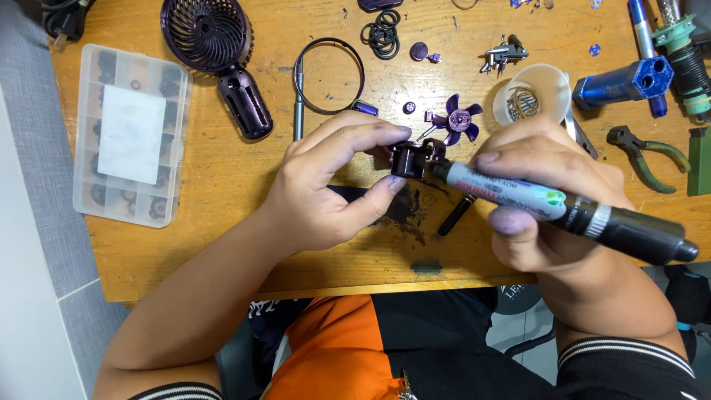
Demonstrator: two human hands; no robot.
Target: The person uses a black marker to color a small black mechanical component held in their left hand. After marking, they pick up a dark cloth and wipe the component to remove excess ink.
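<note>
Wooden table (222,170) with a marker touching a small dark part at frame centre.
Upper left lie a clear parts box (132,135) and a purple fan housing (216,53). Right hand (548,200) is closed around the marker (563,210); left hand (333,181) pinches the dark part (409,158) between thumb and fingers.

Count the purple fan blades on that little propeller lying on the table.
5 blades on the purple propeller, fanned around its hub just above the left hand and the marker; none looks hidden.
</note>
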